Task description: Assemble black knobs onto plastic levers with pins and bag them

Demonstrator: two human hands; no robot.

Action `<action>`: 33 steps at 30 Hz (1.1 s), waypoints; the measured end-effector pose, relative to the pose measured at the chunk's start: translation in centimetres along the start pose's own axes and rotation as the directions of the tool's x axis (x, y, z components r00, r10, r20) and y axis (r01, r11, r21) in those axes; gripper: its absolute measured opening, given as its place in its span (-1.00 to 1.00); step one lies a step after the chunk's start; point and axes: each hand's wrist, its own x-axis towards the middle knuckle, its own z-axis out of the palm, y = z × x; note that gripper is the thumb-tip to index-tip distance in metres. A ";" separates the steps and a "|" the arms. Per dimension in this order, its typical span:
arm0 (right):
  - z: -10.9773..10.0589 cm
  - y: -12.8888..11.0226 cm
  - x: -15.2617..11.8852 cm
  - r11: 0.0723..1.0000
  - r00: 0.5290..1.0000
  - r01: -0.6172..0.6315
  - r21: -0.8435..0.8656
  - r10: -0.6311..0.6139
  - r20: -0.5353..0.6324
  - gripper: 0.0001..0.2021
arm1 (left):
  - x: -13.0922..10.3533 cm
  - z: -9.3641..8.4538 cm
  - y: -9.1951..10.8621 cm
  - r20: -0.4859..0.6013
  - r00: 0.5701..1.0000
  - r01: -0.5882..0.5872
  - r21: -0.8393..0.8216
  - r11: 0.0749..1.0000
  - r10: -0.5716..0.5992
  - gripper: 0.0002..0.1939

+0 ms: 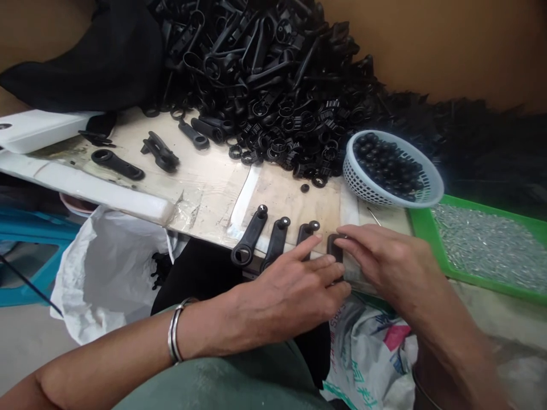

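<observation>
Four cranks (253, 232) are lined up at the table (205, 196) edge, the rightmost (334, 247) overlapped by the spread left hand (290, 287) and met at its top by the right hand (393, 259), whose grip cannot be made out.

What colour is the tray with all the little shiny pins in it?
Bright green, seen on the head view's right.

Crank handles (277, 239) in row: four. From these, perforated basket (367, 185), two o'clock: one; green tray (429, 232), three o'clock: one.
</observation>
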 end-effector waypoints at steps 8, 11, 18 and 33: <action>-0.3 0.4 1.0 1.000 0.998 0.017 0.010 -0.017 0.056 -0.71 | 0.2 -0.1 -0.1 0.000 1.000 -0.014 -0.007 1.000 0.014 -0.77; 0.1 0.6 0.4 0.998 1.000 -0.020 0.051 0.020 0.005 -0.74 | 0.2 0.0 -0.1 -0.019 1.000 -0.008 -0.009 1.000 0.008 -0.78; 0.2 0.7 -1.7 0.970 0.978 -0.176 0.169 0.192 -0.078 -0.74 | 0.1 -0.1 0.0 0.000 1.000 0.008 -0.019 1.000 -0.008 -0.78; 0.0 0.5 -1.2 0.962 0.976 -0.115 0.249 0.156 -0.152 -0.92 | 0.2 0.0 0.0 0.001 1.000 0.002 -0.011 1.000 -0.002 -0.81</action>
